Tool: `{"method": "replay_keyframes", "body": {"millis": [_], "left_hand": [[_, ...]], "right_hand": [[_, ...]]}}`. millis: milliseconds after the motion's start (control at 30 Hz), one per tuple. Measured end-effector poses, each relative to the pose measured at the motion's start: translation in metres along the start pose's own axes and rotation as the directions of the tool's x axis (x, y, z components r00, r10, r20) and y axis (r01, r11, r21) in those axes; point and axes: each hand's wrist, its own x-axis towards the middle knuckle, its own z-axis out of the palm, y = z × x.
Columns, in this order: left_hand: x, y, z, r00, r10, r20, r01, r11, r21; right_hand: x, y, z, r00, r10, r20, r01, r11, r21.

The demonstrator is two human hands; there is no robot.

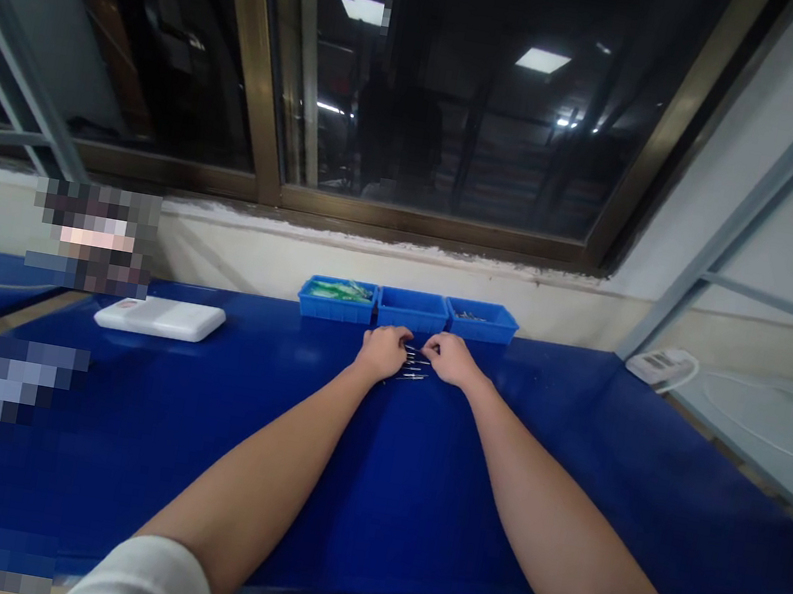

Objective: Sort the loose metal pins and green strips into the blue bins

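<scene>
Several thin metal pieces (412,375) lie roughly side by side on the blue tabletop, just in front of the blue bins. My left hand (383,352) rests at their left end, fingers curled in, near the tips of the pieces. From the right, my right hand (452,359) reaches to the far end of the row, its thumb and fingertips pinched together at a thin piece. What exactly either hand grips is too small to make out.
Behind the hands stand a left blue bin (335,307) with green-white contents, a middle blue bin (411,318) and a right blue bin (481,327) holding small metal pieces. A white box (161,317) lies left; a white power strip (661,366) sits right. Metal frames flank the table (378,497).
</scene>
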Motion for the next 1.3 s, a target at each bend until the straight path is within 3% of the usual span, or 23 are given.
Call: {"method": "replay_keyframes", "body": {"millis": [167,600,933,1033,1300], "left_hand": [[0.0,0.001,-0.001,1.0,-0.01,-0.018,0.01,1.0,-0.014],[-0.002,0.003,-0.002,0.997,0.045,-0.062,-0.046,0.999,-0.008],[-0.004,0.003,-0.002,0.988,0.061,-0.14,-0.077,0.99,-0.116],[-0.003,0.002,-0.002,0.99,0.047,-0.134,-0.06,0.993,-0.098],[-0.003,0.001,-0.001,0.989,0.055,-0.139,-0.071,0.991,-0.113]], "right_hand": [[0.001,0.003,0.005,1.0,0.002,0.003,-0.002,1.0,-0.028],[-0.003,-0.008,0.0,0.999,0.021,-0.049,-0.007,0.962,0.273],[-0.004,-0.014,-0.006,0.995,0.013,-0.098,0.018,0.952,0.305],[-0.003,-0.01,-0.002,0.992,0.055,-0.11,-0.004,0.909,0.417],[-0.003,-0.011,-0.009,0.983,0.166,-0.081,-0.057,0.687,0.725]]}}
